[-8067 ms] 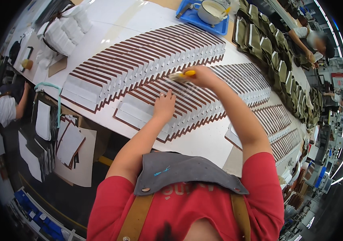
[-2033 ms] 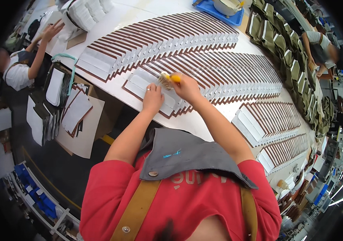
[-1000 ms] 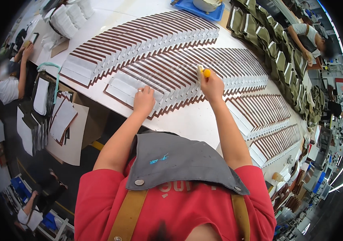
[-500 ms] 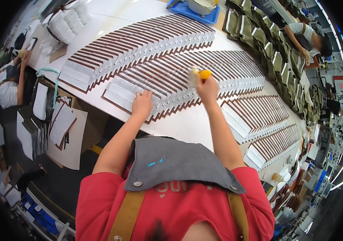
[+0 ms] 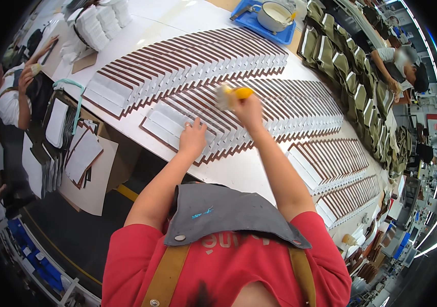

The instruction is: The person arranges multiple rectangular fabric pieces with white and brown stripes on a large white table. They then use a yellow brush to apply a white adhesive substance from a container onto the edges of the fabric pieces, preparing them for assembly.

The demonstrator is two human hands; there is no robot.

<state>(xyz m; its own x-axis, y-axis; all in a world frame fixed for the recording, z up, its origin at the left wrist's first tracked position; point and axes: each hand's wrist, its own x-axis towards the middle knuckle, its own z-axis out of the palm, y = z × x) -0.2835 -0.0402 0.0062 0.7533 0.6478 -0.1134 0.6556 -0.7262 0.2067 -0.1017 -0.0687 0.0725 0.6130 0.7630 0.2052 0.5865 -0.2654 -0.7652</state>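
My right hand [image 5: 248, 113] grips the yellow handle of a brush [image 5: 224, 96], whose pale bristle end lies over the middle row of overlapping panels [image 5: 274, 105]. These panels are white with brown edges, fanned out like shingles. My left hand [image 5: 193, 138] rests with its fingers spread on the near left part of that same row. Behind it runs another fanned row [image 5: 188, 64] of like panels. Two shorter rows, a nearer one [image 5: 349, 201] and one beyond it [image 5: 331, 161], lie to the right. Where the bristles meet the panels is blurred.
A white pot [image 5: 274, 17] of pale paste stands on a blue tray [image 5: 241, 19] at the far edge. Olive pieces [image 5: 349, 77] lie heaped at the right. White stacks [image 5: 93, 30] sit far left. Co-workers are at the left and right. A box holding panels [image 5: 83, 158] stands left below the table.
My right hand has swept the brush left along the middle row. My left hand stays on the panels. The whole view has shifted slightly, bringing more of the pot into sight.
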